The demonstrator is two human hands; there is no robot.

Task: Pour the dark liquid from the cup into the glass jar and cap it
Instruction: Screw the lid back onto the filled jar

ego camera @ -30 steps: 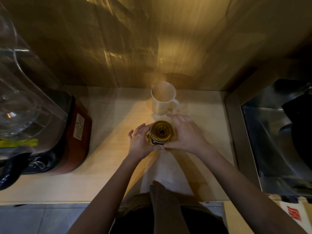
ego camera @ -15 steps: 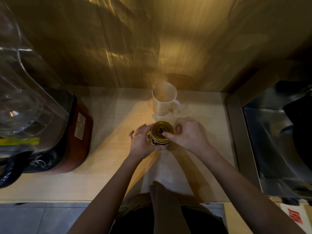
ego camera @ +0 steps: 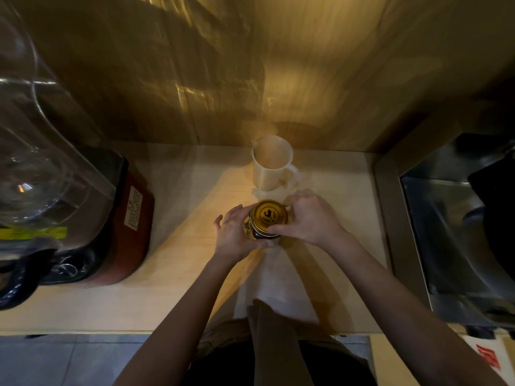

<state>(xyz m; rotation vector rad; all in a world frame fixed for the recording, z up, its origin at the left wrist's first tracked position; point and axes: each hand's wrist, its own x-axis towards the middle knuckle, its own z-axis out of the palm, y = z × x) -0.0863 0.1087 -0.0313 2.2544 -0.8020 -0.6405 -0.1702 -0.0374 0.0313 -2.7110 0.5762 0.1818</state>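
Here we are at the pale wooden counter (ego camera: 172,288), and the glass jar (ego camera: 257,232) stands right in the middle of it, just in front of the person. A gold lid (ego camera: 269,216) sits on top of the jar, dark print on it, too small to read. Most of the glass is hidden; only a sliver of dark contents shows below the lid's rim, between the two hands.

The left hand (ego camera: 234,235) is cupped against the jar's left side, fingers loosely spread and curving round the glass, palm pressed to it. The right hand (ego camera: 308,218) is curled over the lid's right edge, thumb on the near rim and fingers bent round the far side, gripping the lid. Whether the lid is fully seated on the thread, I can't tell from here.

Behind the jar, close but apart, stands the white cup (ego camera: 271,168), upright, handle to the right. Its inside looks pale; the light is too dim and yellow to be sure of a residue.

On the left, a red-based appliance (ego camera: 122,218) with a clear container, cut off by the edge. On the right, a metal sink (ego camera: 457,235), also cut off, with something dark in it that I can't make out.
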